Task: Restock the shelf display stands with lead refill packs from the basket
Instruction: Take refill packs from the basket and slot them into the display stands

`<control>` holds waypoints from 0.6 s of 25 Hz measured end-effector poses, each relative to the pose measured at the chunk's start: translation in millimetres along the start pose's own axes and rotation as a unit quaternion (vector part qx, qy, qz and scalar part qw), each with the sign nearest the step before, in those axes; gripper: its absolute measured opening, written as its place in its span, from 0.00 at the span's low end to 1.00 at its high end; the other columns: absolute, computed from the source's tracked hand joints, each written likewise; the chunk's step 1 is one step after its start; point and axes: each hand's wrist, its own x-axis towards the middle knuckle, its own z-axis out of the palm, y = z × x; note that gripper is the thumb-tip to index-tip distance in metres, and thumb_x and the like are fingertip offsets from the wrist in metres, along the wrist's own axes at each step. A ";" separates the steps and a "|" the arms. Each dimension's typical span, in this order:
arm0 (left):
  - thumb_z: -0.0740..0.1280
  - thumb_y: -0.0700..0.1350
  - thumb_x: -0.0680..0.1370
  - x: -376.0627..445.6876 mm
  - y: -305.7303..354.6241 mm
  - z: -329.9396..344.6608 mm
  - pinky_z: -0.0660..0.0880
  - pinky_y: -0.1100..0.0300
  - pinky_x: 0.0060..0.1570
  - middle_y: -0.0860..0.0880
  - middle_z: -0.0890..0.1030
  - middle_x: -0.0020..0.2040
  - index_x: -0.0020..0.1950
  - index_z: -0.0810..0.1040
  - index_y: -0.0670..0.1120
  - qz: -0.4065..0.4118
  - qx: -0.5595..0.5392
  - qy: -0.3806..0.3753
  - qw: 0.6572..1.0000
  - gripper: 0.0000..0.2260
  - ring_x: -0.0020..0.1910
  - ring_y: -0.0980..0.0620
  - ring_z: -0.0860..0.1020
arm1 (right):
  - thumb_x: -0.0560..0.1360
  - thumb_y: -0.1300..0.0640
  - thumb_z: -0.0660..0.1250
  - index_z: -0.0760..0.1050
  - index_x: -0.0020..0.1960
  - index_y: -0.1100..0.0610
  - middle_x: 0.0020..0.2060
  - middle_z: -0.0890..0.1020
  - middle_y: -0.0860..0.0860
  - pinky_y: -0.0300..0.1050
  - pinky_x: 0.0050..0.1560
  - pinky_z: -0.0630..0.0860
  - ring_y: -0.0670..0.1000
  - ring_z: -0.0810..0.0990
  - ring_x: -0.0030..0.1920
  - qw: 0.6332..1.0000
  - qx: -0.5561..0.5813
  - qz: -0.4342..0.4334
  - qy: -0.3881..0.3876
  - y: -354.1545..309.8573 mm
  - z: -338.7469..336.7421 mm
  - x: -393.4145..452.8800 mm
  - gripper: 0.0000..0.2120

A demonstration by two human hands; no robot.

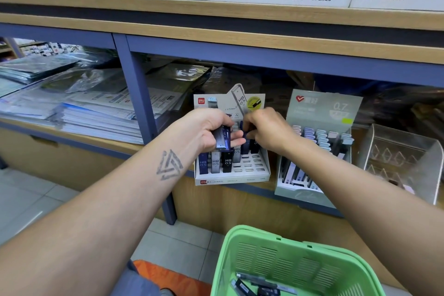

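Lead refill packs (pixel 223 138), a small bundle of dark blue and grey cases, lie in the left hand (pixel 208 130), whose fingers curl round them from below with the thumb across the top. The right hand (pixel 265 130) meets the bundle from the right, its fingertips (pixel 248 134) pinching 1 dark pack at the bundle's edge. Both hands are directly over the white display stand (pixel 231 170), which sits on the lower shelf (pixel 134 149). The stand's front-left slots hold upright packs marked HB 0.5 (pixel 215 163); several slots at front right are unfilled. Its backing card shows a pictured refill case and a red logo. Just beside it to the right stands a pale green display stand (pixel 314 151) marked 0.7, with rows of pastel-capped packs. Further right is a clear plastic holder (pixel 403 158). Below, near the frame's bottom edge, a green basket (pixel 288 264) contains a few more loose packs (pixel 258 285). Stacked plastic-wrapped stationery (pixel 79 103) fills the shelf bay to the left. Brand signs run along the top.
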 end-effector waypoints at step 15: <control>0.63 0.33 0.82 2.5 -4.4 -1.1 0.76 0.44 0.54 0.43 0.78 0.39 0.46 0.75 0.38 -0.013 0.039 -0.024 0.999 0.06 0.38 0.48 0.79 | 0.80 0.60 0.66 0.84 0.57 0.58 0.47 0.86 0.55 0.40 0.44 0.77 0.52 0.82 0.44 0.936 0.332 0.108 0.046 -6.9 -11.2 -3.0 0.10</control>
